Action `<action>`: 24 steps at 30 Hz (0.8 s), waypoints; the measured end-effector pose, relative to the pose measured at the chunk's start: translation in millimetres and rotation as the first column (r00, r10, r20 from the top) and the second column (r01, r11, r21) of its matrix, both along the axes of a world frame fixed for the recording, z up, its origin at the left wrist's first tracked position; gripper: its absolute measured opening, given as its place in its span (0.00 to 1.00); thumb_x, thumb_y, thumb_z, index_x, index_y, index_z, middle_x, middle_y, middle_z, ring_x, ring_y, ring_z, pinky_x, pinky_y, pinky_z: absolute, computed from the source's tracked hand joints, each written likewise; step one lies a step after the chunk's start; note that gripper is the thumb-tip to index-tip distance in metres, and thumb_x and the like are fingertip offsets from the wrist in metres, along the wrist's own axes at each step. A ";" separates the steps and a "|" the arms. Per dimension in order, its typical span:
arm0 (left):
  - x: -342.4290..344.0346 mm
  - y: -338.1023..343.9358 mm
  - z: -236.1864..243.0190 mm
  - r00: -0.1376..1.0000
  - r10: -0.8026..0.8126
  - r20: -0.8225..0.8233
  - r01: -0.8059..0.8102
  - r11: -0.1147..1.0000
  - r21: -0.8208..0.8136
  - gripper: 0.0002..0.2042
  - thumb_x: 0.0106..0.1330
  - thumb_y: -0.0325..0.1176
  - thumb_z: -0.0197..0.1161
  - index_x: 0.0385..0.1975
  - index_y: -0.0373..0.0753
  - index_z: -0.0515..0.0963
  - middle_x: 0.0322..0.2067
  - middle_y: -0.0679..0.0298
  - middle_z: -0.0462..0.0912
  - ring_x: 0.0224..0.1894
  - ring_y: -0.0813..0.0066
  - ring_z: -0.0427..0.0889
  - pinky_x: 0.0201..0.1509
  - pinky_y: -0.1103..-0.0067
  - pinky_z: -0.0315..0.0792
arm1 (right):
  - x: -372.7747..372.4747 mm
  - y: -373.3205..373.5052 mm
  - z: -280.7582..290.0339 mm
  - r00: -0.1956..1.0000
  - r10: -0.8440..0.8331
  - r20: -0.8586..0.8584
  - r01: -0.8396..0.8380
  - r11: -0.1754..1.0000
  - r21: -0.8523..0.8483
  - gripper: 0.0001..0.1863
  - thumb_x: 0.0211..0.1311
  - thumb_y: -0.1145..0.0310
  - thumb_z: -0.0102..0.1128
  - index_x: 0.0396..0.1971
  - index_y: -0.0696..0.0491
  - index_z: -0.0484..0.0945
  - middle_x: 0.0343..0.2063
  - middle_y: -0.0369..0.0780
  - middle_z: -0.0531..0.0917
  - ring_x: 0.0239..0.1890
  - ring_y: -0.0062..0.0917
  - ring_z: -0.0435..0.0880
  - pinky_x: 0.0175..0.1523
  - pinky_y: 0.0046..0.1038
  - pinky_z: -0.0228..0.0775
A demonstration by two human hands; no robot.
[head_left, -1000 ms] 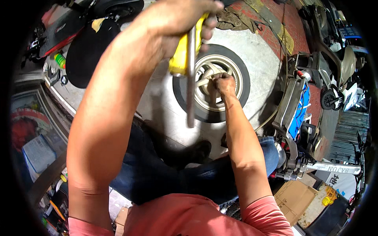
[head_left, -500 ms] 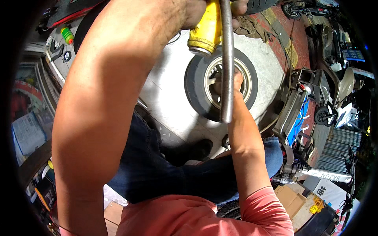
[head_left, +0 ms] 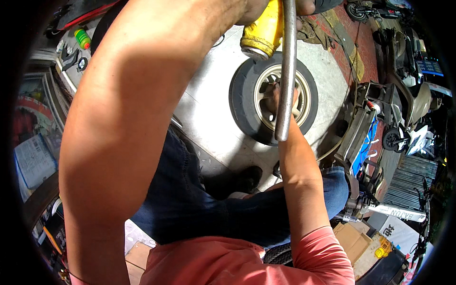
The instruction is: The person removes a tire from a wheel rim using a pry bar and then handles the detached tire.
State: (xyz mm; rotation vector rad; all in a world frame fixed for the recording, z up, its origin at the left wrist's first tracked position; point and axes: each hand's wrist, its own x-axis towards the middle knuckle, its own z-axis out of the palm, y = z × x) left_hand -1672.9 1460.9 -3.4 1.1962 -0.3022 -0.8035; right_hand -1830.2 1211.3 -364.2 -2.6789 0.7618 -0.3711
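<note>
High at the top of the view, my left hand point(head_left: 253, 10) is closed around a thick yellow tool point(head_left: 264, 32) with a bare metal end. A long steel rod point(head_left: 287, 76) runs down in front of it, close to the camera; how the two join is cut off by the top edge. Below lies a small wheel point(head_left: 240, 102), a black tyre on a pale spoked rim, flat on the floor. My right hand point(head_left: 294, 96) reaches into the rim beside the hub with its fingers curled. The rod covers part of that hand, so what it holds cannot be made out.
Another tyre point(head_left: 327, 4) and a brown cloth point(head_left: 314, 35) lie beyond the wheel. A green bottle point(head_left: 82, 39) stands far left. To the right are a metal frame with a blue cover point(head_left: 365, 147), parked motorcycles point(head_left: 418, 107) and cardboard point(head_left: 352, 240).
The view has shifted slightly, with most things now farther right. My left hand, the yellow tool and the rod have risen a little. More of my right hand's fingers show left of the rod.
</note>
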 end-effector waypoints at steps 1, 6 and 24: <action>-4.1 -0.9 -2.5 1.000 -0.003 -0.004 0.003 1.000 0.005 0.09 0.77 0.33 0.54 0.36 0.36 0.75 0.23 0.65 0.76 0.19 0.76 0.75 0.21 0.75 0.74 | -2.2 2.7 -1.1 1.000 0.014 0.026 -0.012 0.998 -0.069 0.09 0.57 0.66 0.68 0.35 0.54 0.82 0.34 0.49 0.86 0.41 0.48 0.86 0.48 0.43 0.78; -1.9 6.1 3.0 1.000 0.029 -0.005 -0.029 1.000 0.011 0.09 0.77 0.33 0.54 0.36 0.35 0.76 0.22 0.64 0.76 0.19 0.75 0.76 0.21 0.75 0.73 | 13.2 19.9 22.9 0.984 0.138 -0.114 -0.145 0.988 -0.059 0.11 0.59 0.66 0.67 0.40 0.54 0.81 0.39 0.49 0.86 0.45 0.49 0.85 0.52 0.44 0.77; 5.7 0.6 11.1 0.999 0.008 0.032 -0.012 0.992 0.124 0.12 0.75 0.32 0.53 0.31 0.33 0.79 0.21 0.59 0.77 0.20 0.70 0.78 0.20 0.71 0.71 | 47.8 0.0 35.6 0.809 -0.130 -0.573 0.223 0.970 0.094 0.26 0.57 0.53 0.73 0.44 0.62 0.87 0.48 0.53 0.87 0.55 0.42 0.87 0.61 0.36 0.77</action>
